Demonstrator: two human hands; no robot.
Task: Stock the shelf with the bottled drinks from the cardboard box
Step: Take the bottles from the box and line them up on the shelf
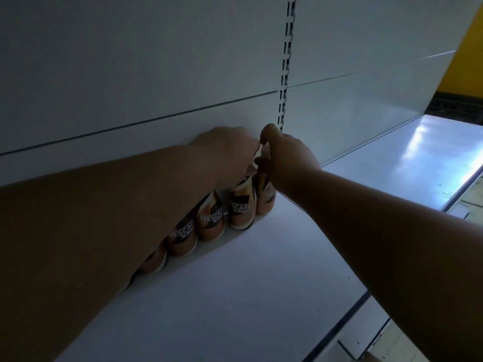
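A row of several brown Nescafé coffee bottles (pixel 210 222) stands against the back wall of a white metal shelf (pixel 235 283). My left hand (pixel 227 150) grips the top of the second bottle from the right (pixel 241 207). My right hand (pixel 285 155) is closed around the neck of the rightmost bottle (pixel 266 199), which stands at the end of the row. Both bottle caps are hidden under my hands. My left forearm covers the left end of the row. The cardboard box is not in view.
A slotted upright (pixel 286 61) runs down the white back panel (pixel 130 61) just behind my hands. The shelf continues to the right as a second bay (pixel 407 158). A yellow wall (pixel 465 61) shows at the far right.
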